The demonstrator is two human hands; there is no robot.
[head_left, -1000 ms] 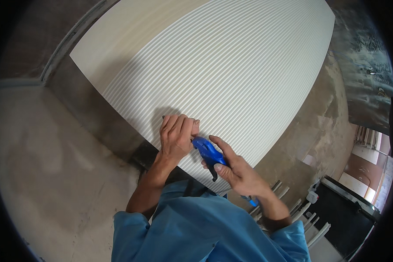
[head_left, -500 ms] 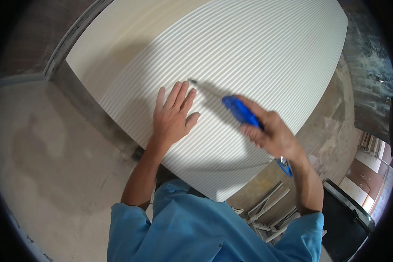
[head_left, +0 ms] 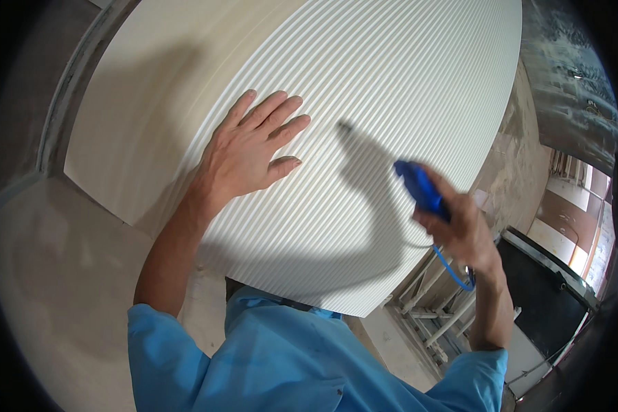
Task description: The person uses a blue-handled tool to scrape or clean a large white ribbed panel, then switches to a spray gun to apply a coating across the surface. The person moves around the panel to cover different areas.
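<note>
A large off-white panel [head_left: 405, 75] with fine parallel ridges lies in front of me. My left hand [head_left: 244, 147] rests on its ridged face near the smooth left part, palm down with the fingers spread. In my right hand [head_left: 456, 223] is a blue air blow gun [head_left: 422, 189], held above the panel's right side. A blue hose [head_left: 453, 271] hangs from below the grip. The gun's thin nozzle points up and left; it is hard to make out against the ridges, with a dark tip [head_left: 344, 126] right of my left fingertips.
Concrete floor [head_left: 82, 275] lies to the left, beside a grey frame edge [head_left: 65, 89]. Pale metal rails [head_left: 436, 309] stand low under the panel's right side. A black-faced cabinet [head_left: 549, 288] is at the right, and a dark smudged sheet [head_left: 570, 82] stands beyond it.
My left hand has slid up and left across the ridges. My right hand has carried the blow gun to the right, and the view has shifted over the panel.
</note>
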